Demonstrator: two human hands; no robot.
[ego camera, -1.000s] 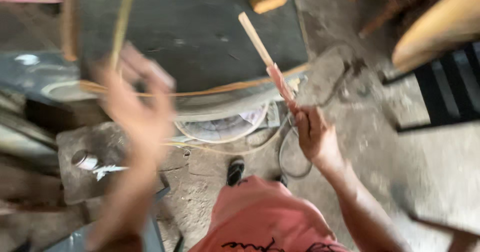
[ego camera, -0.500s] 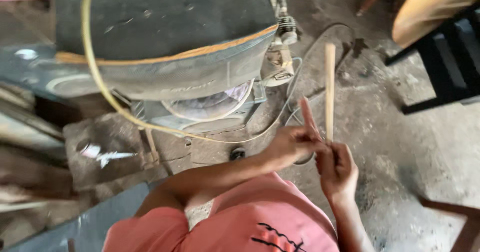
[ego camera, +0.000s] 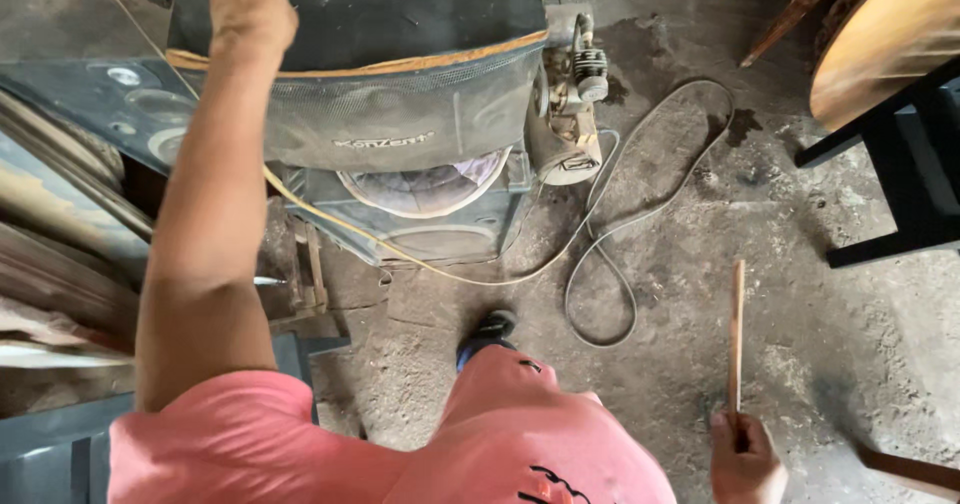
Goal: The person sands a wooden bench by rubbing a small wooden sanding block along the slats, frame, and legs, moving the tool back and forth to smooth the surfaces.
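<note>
My right hand sits low at the bottom right, closed around the lower end of a thin wooden stick that points straight up over the concrete floor. My left arm stretches up the left side, and my left hand rests on top of a large black speaker cabinet. A thin yellowish strip runs from near that hand down across the cabinet front to the floor. Whether the fingers pinch the strip is hidden behind the back of the hand. My red shirt fills the bottom centre.
A small motor sits beside the cabinet, with a looped rubber belt on the dirty floor. A black stool and a round wooden top stand at right. Boards and panels lie stacked at left. A dark shoe shows below.
My left hand left the stick near my right hand and reached up onto the cabinet top. My right hand dropped lower and to the right, still holding the stick.
</note>
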